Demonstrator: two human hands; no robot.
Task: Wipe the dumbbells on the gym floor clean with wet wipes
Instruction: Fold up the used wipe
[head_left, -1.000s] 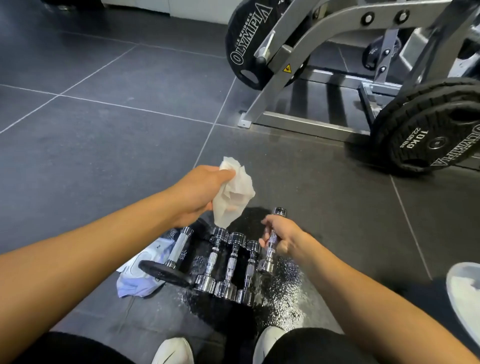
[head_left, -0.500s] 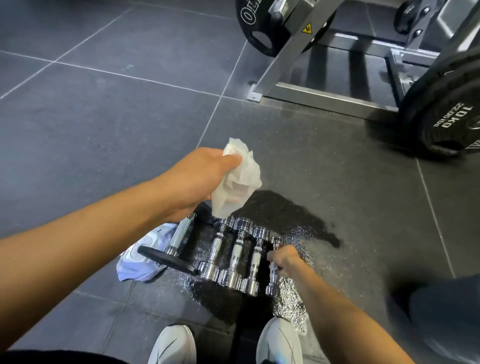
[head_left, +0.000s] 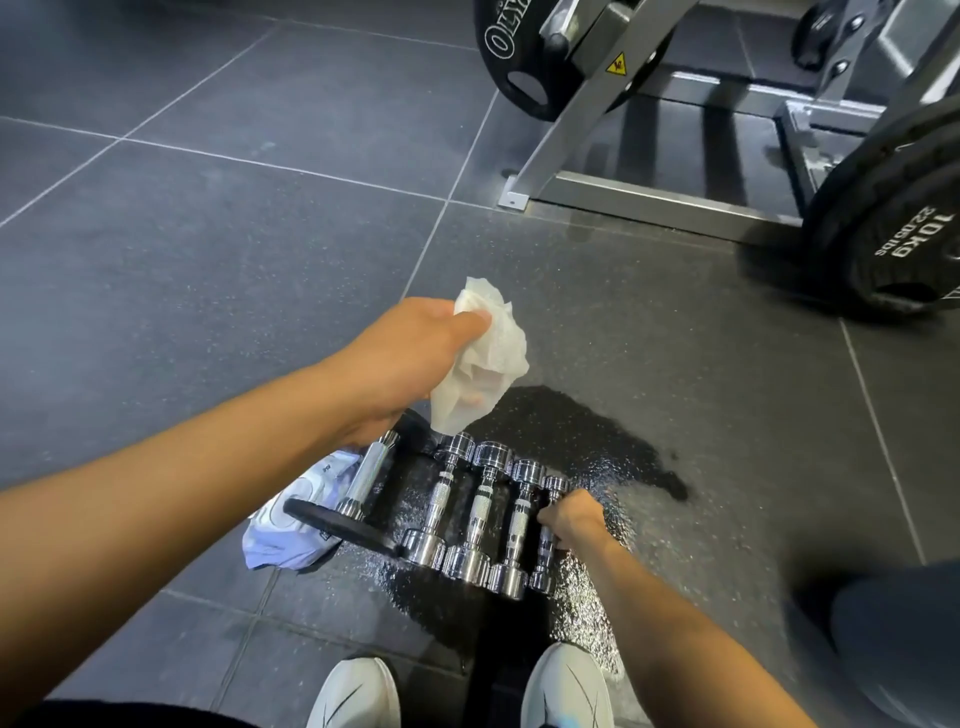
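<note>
Gym floor (head_left: 218, 249): dark speckled tiles with pale joints; carries everything listed. A wet patch (head_left: 587, 441) darkens the tile nearest the person's feet.

Plate-loaded machine (head_left: 644, 192): grey steel frame along the far right edge of the floor, hung with black weight plates, one marked 10 kg (head_left: 904, 234).

Loadable dumbbell bar (head_left: 363, 480): chrome, a thin black plate at its near end; lies at the left edge of the wet patch, just beside the row below.

Chrome dumbbells (head_left: 483, 512): four small ones, side by side and touching, lying within the wet patch, handles pointing away from the person. Knurled handles, smooth round heads. Judged stiff, dense for their size, and slippery on the wet heads; the knurled handle is the sound place to take hold. Round heads may roll if nudged.

Wipes packet (head_left: 291, 525): soft white-and-blue pack, partly under the bar's plate.

Shoes (head_left: 566, 686): pale, at the near edge.

Left hand (head_left: 410, 358): raised above the far ends of the dumbbells, thumb and fingers pinching a crumpled wet wipe (head_left: 483, 358). Wipe judged light, limp, damp; hangs loose below the grip.

Right hand (head_left: 571, 517): fingers curled closed round the handle of the rightmost dumbbell (head_left: 548, 551), which lies on the floor.
</note>
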